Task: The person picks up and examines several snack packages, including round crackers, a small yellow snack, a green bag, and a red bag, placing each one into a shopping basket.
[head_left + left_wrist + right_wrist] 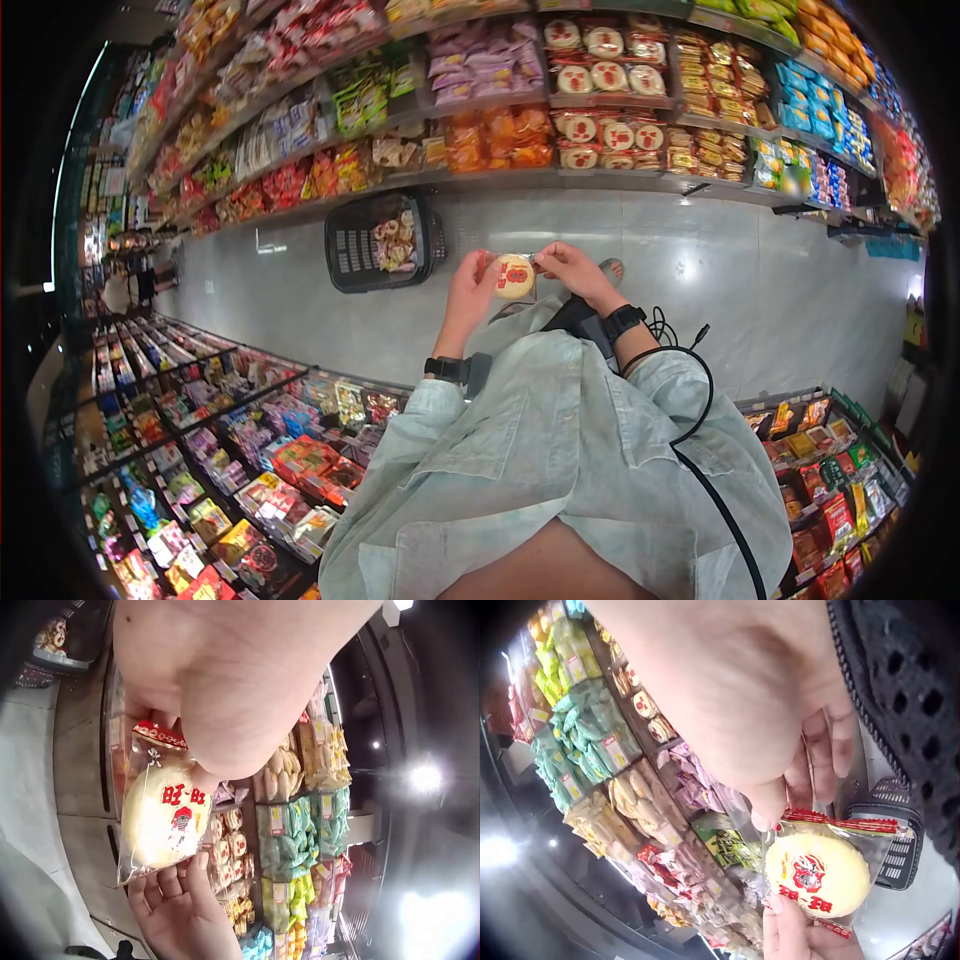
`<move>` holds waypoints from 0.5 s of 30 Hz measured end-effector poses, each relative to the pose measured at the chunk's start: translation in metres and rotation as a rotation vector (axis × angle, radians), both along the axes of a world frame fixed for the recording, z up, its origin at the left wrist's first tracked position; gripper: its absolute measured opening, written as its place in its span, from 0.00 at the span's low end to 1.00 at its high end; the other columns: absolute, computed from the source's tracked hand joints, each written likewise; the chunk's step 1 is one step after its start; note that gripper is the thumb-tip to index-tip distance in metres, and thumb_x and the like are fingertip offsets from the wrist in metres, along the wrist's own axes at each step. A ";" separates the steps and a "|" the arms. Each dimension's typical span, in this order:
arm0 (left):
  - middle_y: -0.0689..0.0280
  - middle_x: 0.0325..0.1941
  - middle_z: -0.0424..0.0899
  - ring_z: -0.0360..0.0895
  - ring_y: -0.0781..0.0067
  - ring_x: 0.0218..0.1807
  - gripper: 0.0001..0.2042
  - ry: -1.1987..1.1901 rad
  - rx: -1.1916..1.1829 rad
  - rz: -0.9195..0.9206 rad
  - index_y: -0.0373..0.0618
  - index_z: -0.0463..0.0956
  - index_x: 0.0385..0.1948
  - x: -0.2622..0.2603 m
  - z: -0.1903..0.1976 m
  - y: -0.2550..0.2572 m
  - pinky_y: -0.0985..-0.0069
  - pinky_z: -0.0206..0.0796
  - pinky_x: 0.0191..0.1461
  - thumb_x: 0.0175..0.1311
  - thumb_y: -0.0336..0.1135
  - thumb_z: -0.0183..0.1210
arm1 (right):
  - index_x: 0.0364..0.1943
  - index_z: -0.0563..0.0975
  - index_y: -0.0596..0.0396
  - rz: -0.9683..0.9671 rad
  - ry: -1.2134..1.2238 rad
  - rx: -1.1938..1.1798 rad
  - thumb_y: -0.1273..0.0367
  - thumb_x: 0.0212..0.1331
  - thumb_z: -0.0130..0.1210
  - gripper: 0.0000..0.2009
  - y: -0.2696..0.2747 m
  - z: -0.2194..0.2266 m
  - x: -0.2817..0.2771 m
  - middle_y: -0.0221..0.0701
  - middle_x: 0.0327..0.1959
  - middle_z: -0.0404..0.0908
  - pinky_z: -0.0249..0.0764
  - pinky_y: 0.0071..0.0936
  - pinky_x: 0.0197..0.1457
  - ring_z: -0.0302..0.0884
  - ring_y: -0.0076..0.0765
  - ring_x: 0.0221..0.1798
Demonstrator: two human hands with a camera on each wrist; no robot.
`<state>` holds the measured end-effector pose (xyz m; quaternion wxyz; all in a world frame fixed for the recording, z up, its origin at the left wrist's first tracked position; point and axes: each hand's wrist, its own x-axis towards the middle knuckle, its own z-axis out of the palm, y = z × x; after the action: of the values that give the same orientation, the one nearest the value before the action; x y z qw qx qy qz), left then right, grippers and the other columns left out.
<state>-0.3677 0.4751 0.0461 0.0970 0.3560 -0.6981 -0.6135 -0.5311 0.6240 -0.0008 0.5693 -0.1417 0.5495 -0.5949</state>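
Observation:
A round, pale rice cracker in a clear wrapper (515, 278) with red printing is held up in front of the body. My left hand (472, 292) pinches one end of the wrapper, thumb on its face. At the opposite end, my right hand (575, 268) grips the wrapper between thumb and fingers. The left wrist view shows the printed face and a red, patterned end strip (159, 736) beside the left thumb. In the right wrist view, the right thumb (769, 806) presses near the other red strip, and the wrapper looks sealed along it.
A black shopping basket (345, 282) with several wrapped snacks stands on the grey tiled floor (700, 260), ahead to the left. Beyond it rise shelves (490, 178) of bagged snacks in bins. Low display racks (230, 400) stand close on both sides. A black cable (710, 400) hangs by the right arm.

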 end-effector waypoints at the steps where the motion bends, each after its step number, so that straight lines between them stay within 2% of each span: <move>1: 0.65 0.42 0.82 0.78 0.81 0.44 0.08 0.016 0.013 0.020 0.39 0.72 0.46 0.017 -0.005 -0.005 0.79 0.70 0.49 0.71 0.30 0.54 | 0.41 0.78 0.57 0.022 0.021 -0.006 0.63 0.68 0.56 0.11 -0.005 0.000 0.012 0.28 0.39 0.83 0.72 0.23 0.50 0.79 0.22 0.44; 4: 0.65 0.42 0.82 0.78 0.81 0.44 0.08 0.012 -0.004 0.050 0.38 0.72 0.46 0.071 -0.016 -0.017 0.79 0.70 0.49 0.71 0.30 0.54 | 0.40 0.78 0.58 0.082 0.083 0.030 0.66 0.67 0.57 0.09 -0.019 0.005 0.051 0.28 0.37 0.84 0.73 0.22 0.48 0.79 0.22 0.41; 8: 0.64 0.43 0.82 0.79 0.79 0.44 0.09 0.026 0.127 0.120 0.37 0.72 0.47 0.147 -0.037 -0.023 0.79 0.70 0.50 0.71 0.31 0.54 | 0.40 0.77 0.60 0.166 0.208 0.107 0.68 0.66 0.58 0.08 -0.033 -0.001 0.109 0.29 0.37 0.84 0.74 0.20 0.45 0.79 0.21 0.40; 10: 0.62 0.43 0.83 0.80 0.76 0.45 0.11 -0.002 0.171 0.191 0.36 0.72 0.48 0.182 -0.037 -0.024 0.77 0.71 0.51 0.70 0.32 0.55 | 0.40 0.77 0.60 0.137 0.185 0.083 0.67 0.67 0.58 0.09 -0.042 -0.004 0.133 0.29 0.37 0.84 0.75 0.20 0.46 0.79 0.20 0.40; 12: 0.62 0.43 0.83 0.80 0.75 0.45 0.12 0.077 0.240 0.199 0.37 0.71 0.50 0.228 -0.046 -0.026 0.76 0.71 0.51 0.69 0.31 0.56 | 0.40 0.77 0.60 0.144 0.166 0.111 0.67 0.67 0.58 0.09 -0.050 -0.001 0.157 0.29 0.37 0.83 0.76 0.20 0.47 0.80 0.20 0.40; 15: 0.61 0.43 0.83 0.80 0.75 0.45 0.15 0.160 0.325 0.224 0.38 0.70 0.53 0.274 -0.031 -0.033 0.76 0.71 0.50 0.67 0.31 0.57 | 0.41 0.76 0.59 0.204 0.158 0.151 0.67 0.67 0.58 0.09 -0.081 0.014 0.182 0.29 0.38 0.83 0.76 0.20 0.47 0.80 0.21 0.39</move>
<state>-0.0941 0.4424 0.0148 0.1612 0.3925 -0.5362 -0.7297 -0.3493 0.5428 0.0130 0.5908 -0.1998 0.6185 -0.4780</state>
